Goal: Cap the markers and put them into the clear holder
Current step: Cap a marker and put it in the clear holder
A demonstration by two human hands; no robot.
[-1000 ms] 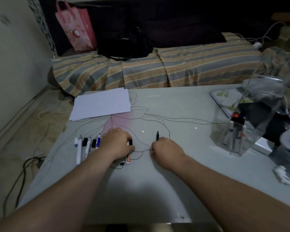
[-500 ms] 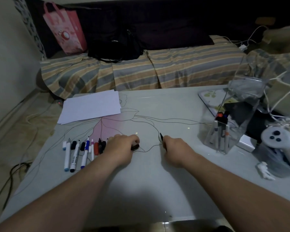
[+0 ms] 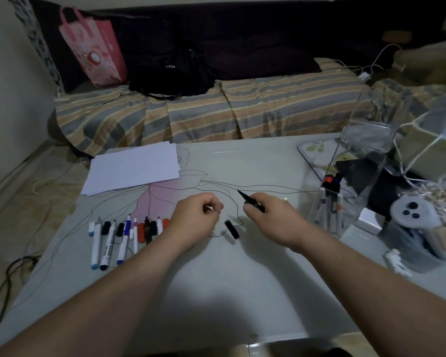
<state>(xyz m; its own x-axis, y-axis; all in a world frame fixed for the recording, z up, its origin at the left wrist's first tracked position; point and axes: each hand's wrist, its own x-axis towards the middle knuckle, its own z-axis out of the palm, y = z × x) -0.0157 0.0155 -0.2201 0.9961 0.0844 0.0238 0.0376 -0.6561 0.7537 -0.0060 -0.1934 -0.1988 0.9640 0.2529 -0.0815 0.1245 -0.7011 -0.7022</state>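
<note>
On the pale glass-topped table [image 3: 216,292], mid-surface, two bare forearms reach forward. Right hand [image 3: 271,217] pinches a slim uncapped black marker [image 3: 250,200], tip angled up and to the left, barrel running back under the curled fingers. Left hand [image 3: 196,217] is loosely fisted, fingers curled inward; something small and pale shows at the fingertips, too blurred to identify, so cannot tell whether it grips anything.

Between the two hands, slightly nearer the viewer, a short black marker cap [image 3: 231,229] appears motion-blurred; cannot tell if it touches the tabletop.

Left of the left hand: a row of loose markers and caps [image 3: 124,235] lying on the table, roughly parallel, white barrels with blue, black, red and purple ends, some uncapped with tips pointing away. The nearest ones sit just beside the left wrist.

Right side of the table: a tall clear plastic holder [image 3: 350,191], upright, with several capped markers standing inside it, one red-orange cap topmost. It stands well apart from the row, near the right hand.

Far left corner of the table: a stack of white paper sheets [image 3: 134,168]. Beyond the table: a striped couch cover [image 3: 242,112], a pink gift bag [image 3: 93,47], a black bag [image 3: 170,70]. Right edge: a white game controller [image 3: 410,215] among clutter.
</note>
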